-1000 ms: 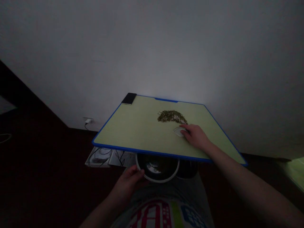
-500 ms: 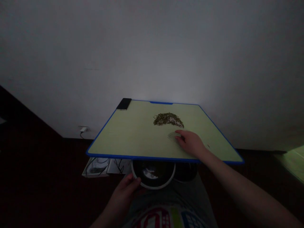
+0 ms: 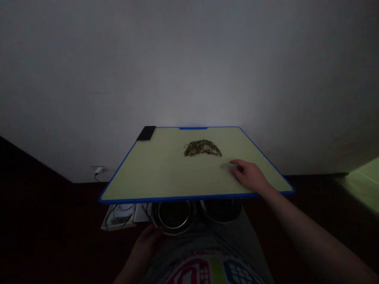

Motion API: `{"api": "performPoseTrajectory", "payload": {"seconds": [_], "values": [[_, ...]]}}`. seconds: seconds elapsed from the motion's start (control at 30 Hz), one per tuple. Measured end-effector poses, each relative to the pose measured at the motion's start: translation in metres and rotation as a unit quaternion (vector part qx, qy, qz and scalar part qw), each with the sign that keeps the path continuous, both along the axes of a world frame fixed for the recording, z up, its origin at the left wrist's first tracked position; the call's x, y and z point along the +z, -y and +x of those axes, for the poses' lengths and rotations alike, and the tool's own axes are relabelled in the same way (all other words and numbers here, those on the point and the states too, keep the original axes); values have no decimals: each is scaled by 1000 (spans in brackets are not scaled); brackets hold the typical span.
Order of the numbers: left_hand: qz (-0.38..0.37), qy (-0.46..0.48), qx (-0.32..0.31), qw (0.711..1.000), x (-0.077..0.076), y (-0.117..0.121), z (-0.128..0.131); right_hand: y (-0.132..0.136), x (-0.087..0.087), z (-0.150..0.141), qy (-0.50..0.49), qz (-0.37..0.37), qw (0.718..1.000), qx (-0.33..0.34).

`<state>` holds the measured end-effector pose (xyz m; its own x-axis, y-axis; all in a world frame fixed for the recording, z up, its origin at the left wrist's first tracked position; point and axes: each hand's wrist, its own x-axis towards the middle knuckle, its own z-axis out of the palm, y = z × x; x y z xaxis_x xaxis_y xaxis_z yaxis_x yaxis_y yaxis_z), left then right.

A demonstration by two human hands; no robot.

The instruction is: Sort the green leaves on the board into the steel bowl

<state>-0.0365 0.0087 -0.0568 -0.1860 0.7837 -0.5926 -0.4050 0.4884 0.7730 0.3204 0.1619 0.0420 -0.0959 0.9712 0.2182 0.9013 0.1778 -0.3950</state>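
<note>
My left hand [image 3: 145, 243] closes on the left rim of a dark round bowl [image 3: 177, 234], which sits partly under the board's front edge. On the pale board [image 3: 166, 175] with a blue border, my right hand [image 3: 247, 172] holds a small clear piece [image 3: 227, 167] between thumb and fingers; its kind is hard to make out. Behind and left of that hand lies a curved pile of small green-brown grains or beans [image 3: 203, 148], with some paler ones at its right. The clear piece is apart from the pile.
A dark phone [image 3: 146, 133] rests at the board's back left corner. Another dark bowl [image 3: 223, 221] stands beside the first. A white box with cables [image 3: 118, 225] is low on the left. A white plug [image 3: 99, 170] is in the wall.
My right hand has moved right, away from the pile, with the clear piece. The bowl at my left hand has moved left, showing more of the second bowl. The view has shifted slightly.
</note>
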Motion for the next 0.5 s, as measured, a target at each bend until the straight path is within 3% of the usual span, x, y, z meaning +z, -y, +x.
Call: {"api": "performPoseTrajectory", "payload": {"seconds": [0.37,0.5], "values": [[-26,-88,5,996,-9,-5,-14,2,2,-2,-7,2,1000,1],[-24,-107,16,994,-1,-4,-17,2,2,-3,-9,2,1000,2]]}}
